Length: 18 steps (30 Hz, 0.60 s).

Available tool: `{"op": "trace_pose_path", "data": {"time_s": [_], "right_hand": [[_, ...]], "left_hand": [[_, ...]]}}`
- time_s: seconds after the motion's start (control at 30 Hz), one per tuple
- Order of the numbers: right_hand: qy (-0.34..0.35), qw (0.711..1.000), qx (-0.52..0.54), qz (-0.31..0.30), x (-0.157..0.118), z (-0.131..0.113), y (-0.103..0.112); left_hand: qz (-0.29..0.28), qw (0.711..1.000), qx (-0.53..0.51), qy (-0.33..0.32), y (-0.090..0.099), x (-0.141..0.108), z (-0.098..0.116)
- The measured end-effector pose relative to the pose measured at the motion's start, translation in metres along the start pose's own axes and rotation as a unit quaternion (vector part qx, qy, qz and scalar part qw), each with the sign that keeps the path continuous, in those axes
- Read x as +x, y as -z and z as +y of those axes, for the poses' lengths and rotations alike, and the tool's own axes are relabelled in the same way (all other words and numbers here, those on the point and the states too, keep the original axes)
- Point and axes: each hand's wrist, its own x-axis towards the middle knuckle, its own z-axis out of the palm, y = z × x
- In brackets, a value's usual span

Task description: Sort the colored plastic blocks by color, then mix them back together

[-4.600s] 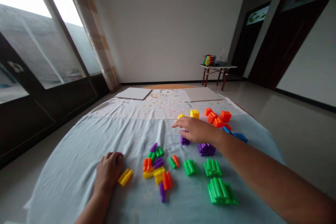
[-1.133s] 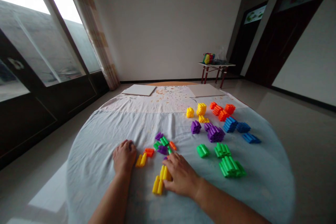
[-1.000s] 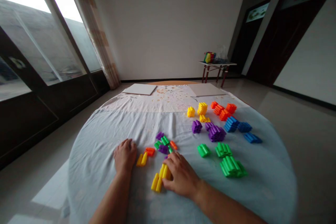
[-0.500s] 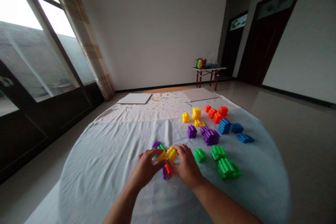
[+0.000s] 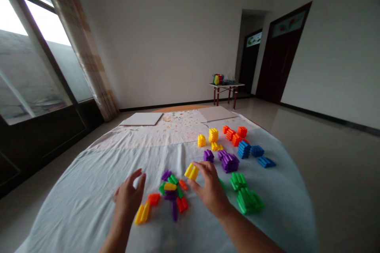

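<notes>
My right hand [image 5: 211, 186] pinches a yellow building block [image 5: 191, 171] by its right side, a little above the cloth. On the left, my left hand [image 5: 130, 189] hovers with thumb and fingers apart, holding nothing. Between the hands lies a loose heap of building blocks, with a purple block [image 5: 174, 210], a red-orange block [image 5: 182, 204], green ones and a small yellow block [image 5: 170, 186] on top. Just right of my left hand are an orange block [image 5: 153, 199] and a yellow block pair [image 5: 142, 213].
Sorted clusters stand to the right: yellow blocks [image 5: 213, 135], orange blocks [image 5: 231, 136], blue blocks [image 5: 244, 149], purple blocks [image 5: 230, 162] and green blocks [image 5: 248, 201]. Two flat boards, a white board [image 5: 141, 118] and a pinkish board [image 5: 218, 113], lie at the table's far end.
My hands have drawn apart: the left moved left and released the yellow piece, while the right keeps a yellow block. The heap between them is now uncovered, and the view has shifted slightly.
</notes>
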Motion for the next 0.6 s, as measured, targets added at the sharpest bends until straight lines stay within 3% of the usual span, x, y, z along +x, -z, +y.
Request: {"op": "trace_pose_path", "data": {"time_s": [0.17,0.27,0.4,0.6], "right_hand": [[0.011,0.999,-0.05,-0.004,0.061,0.032,0.026],[-0.036,0.985,-0.149,-0.077,0.106,0.062,0.03],[-0.1,0.935,-0.277,-0.197,0.147,0.098,0.017],[-0.113,0.898,-0.319,-0.28,0.168,0.131,-0.012]], "left_hand": [[0.002,0.997,0.073,0.041,-0.007,0.004,-0.038],[0.009,0.996,0.076,0.05,-0.017,0.005,-0.054],[0.013,0.996,0.074,0.053,-0.025,0.009,-0.063],[0.033,0.995,0.073,0.054,-0.031,0.013,-0.068]]}}
